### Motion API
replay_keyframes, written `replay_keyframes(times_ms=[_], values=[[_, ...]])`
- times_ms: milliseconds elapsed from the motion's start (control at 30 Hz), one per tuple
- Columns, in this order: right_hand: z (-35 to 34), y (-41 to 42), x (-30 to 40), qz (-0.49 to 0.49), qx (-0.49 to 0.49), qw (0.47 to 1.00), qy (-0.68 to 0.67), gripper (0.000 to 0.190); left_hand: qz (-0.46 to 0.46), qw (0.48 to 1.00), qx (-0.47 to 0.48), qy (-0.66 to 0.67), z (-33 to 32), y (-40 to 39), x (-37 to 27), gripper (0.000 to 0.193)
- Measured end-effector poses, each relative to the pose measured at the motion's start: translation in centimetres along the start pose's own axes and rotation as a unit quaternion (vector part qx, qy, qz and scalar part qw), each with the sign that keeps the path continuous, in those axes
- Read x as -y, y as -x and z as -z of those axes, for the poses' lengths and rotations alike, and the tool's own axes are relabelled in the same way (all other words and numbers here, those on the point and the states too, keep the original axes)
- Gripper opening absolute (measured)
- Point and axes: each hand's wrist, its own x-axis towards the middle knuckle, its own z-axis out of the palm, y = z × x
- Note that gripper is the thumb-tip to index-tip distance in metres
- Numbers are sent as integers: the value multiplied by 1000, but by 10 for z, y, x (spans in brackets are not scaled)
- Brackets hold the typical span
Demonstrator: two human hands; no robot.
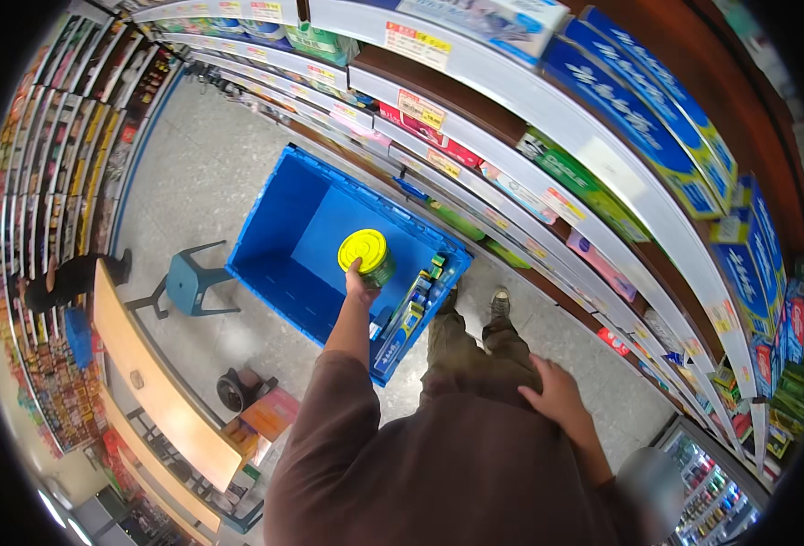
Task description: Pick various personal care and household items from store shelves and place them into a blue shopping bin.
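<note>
A large blue plastic crate [265,273] stands open before me. My left hand [359,283] grips a round tub with a yellow lid [363,250] and a green body, over the crate's inside. Along the crate's near right side lie several small boxes [412,315] in blue, yellow and green; a long blue toothpaste-like box [392,347] is among them. My right hand [557,389] rests near my right thigh with its fingers apart, holding nothing.
Store shelves [484,61] with boxed goods run along the right. At the left are a teal plastic stool [187,280], a long wooden tabletop [163,382] and a person in dark clothes [78,280] by more shelves. A glass-door fridge [712,484] is at lower right.
</note>
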Motion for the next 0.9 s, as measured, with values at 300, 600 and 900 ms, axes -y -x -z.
replay_keyframes(times_ms=[300,600,900], values=[[-37,-5,27,-195,39,979,-48,75,113,991,-37,-66,11,-90,58,71],[-57,-9,24,-229,2,971,-64,79,147,988,-41,-5,22,-116,88,35],[-58,-19,4,-211,-6,974,-79,80,157,985,-16,-65,26,-122,90,48]])
